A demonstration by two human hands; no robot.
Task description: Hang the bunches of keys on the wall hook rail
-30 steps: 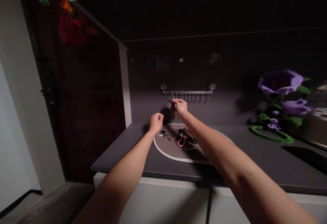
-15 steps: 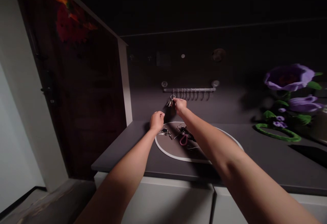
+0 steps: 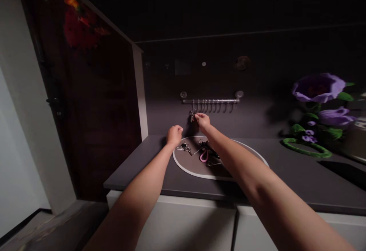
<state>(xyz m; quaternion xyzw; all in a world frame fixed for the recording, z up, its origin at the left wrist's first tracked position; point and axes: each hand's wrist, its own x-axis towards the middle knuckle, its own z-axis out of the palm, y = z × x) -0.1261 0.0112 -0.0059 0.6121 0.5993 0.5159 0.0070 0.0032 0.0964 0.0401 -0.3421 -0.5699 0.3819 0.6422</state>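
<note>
At the left end of a clear hook rail (image 3: 211, 101) on the dark wall, my right hand (image 3: 203, 121) is closed, thumb and finger pinching a small bunch of keys (image 3: 192, 117). The keys hang just below the leftmost hook; whether the ring is on that hook I cannot tell. My left hand (image 3: 174, 135) is held lower and to the left, fingers curled, with nothing showing in it. Below both hands, an oval mat (image 3: 190, 170) with a white rim carries more keys (image 3: 184, 148) and a pink loop strap (image 3: 204, 155). My right forearm hides part of the mat.
Purple artificial flowers (image 3: 317, 87) with a green ring base stand on the right of the counter (image 3: 286, 174). A dark flat object (image 3: 343, 172) lies near them. An upper cabinet (image 3: 200, 7) overhangs the wall. A dark door (image 3: 97, 110) is at the left.
My right hand has lowered slightly, and the keys now hang a little lower and closer together beneath the leftmost hook. My left hand has hardly moved. The view has shifted slightly.
</note>
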